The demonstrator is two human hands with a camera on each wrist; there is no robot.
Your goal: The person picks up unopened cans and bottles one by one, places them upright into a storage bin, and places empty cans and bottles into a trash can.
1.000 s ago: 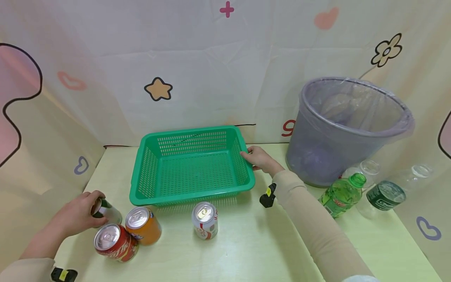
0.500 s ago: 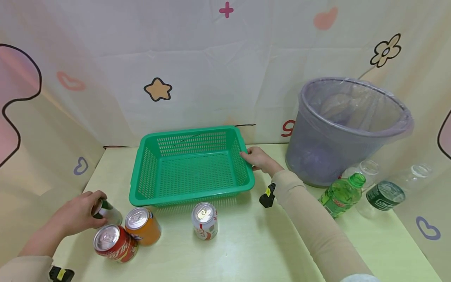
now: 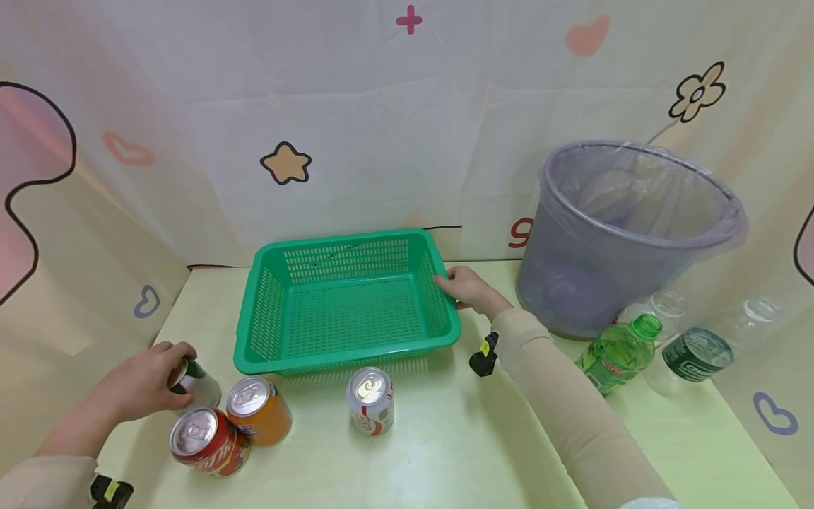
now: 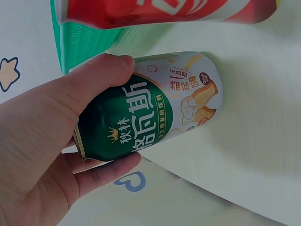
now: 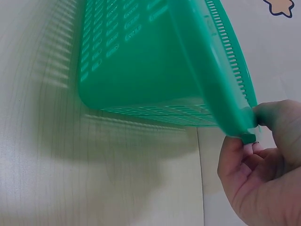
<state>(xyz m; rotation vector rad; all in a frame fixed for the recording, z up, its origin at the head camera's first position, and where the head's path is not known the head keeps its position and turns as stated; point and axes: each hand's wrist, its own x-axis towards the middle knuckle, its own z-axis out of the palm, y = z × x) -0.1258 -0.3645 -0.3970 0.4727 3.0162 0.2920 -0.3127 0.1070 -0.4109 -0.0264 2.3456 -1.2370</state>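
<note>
The left hand (image 3: 140, 382) curls round the upper end of a green-and-white cylindrical metal can (image 4: 146, 110), probably slick and best held mid-body, left of a stiff-looking green plastic basket (image 5: 202, 66) whose rim the right hand (image 3: 472, 288) pinches.

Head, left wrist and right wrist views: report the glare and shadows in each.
Head view: bright, glare on top of the white-and-red metal can, sheen on the pale wood-grain tabletop; left wrist view: dimmer, soft shadow beside the green-and-white metal can; right wrist view: broad shadow by the green plastic basket, striped with light.
</note>
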